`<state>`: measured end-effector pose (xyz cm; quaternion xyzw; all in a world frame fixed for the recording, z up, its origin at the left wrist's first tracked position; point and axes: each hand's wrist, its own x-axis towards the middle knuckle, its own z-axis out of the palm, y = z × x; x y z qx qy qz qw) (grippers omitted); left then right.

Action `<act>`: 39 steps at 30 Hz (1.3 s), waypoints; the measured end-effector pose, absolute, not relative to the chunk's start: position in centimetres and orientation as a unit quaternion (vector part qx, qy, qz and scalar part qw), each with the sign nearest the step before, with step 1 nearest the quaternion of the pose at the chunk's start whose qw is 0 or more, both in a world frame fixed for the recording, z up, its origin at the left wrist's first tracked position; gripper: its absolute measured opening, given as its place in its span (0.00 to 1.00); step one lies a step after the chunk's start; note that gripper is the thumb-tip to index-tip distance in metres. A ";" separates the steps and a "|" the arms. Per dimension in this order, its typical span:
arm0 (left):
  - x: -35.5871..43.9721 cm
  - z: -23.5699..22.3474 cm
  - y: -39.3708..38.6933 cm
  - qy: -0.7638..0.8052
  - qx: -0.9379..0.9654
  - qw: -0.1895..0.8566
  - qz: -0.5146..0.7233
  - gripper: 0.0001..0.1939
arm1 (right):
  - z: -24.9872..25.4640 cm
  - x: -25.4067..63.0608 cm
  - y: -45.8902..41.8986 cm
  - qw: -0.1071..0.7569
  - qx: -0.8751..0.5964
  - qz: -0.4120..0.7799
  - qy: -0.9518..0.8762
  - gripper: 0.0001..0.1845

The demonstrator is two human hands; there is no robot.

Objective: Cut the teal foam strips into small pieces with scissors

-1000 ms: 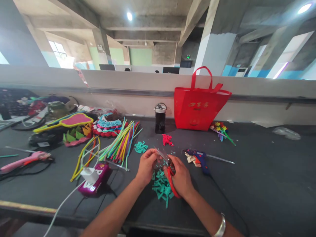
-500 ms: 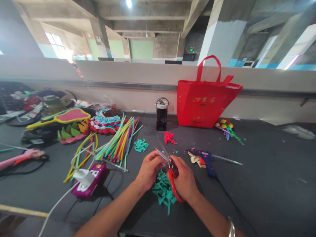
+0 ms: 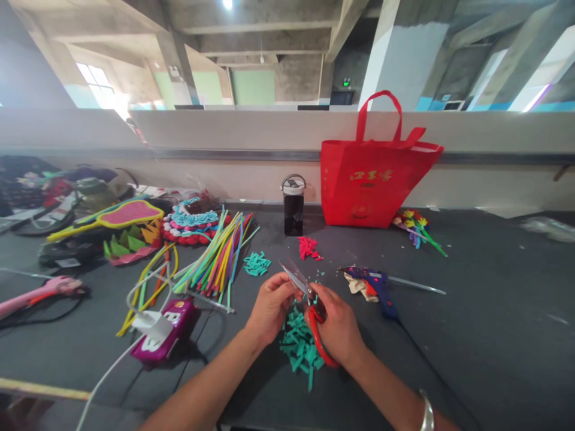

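My right hand [image 3: 339,326] is closed around the red handles of a pair of scissors [image 3: 318,338], whose blades point up and to the left. Beside the blades my left hand [image 3: 272,305] is pinched closed; whatever sits between its fingertips is too small and hidden to make out. Under both hands lies a loose pile of teal strips [image 3: 300,344] on the dark table [image 3: 471,335]. Beyond the hands are a smaller heap of teal pieces [image 3: 257,263] and a heap of red pieces [image 3: 309,248].
A blue glue gun [image 3: 380,287] lies to the right, its cord trailing forward. Coloured pipe cleaners [image 3: 220,257] and a purple power strip [image 3: 166,335] are on the left. At the back stand a tumbler [image 3: 293,206] and a red bag [image 3: 372,185].
The view has shifted slightly. Both hands keep nearly the same pose, and the scissors stay in my right hand beside the left fingertips.
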<state>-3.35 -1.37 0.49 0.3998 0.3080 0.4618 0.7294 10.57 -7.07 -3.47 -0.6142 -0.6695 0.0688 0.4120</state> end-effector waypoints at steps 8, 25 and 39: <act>-3.6 0.3 -1.2 0.301 0.398 0.732 0.464 0.07 | -2.9 10.5 -6.9 0.448 -0.612 0.090 -0.646 0.17; -2.6 -1.4 -1.6 0.398 0.711 0.449 0.367 0.05 | -2.9 11.0 -6.2 0.563 -0.560 0.230 -0.562 0.21; -2.5 -1.9 -1.3 0.386 0.700 0.453 0.395 0.06 | -3.6 11.4 -5.7 0.581 -0.561 0.238 -0.539 0.21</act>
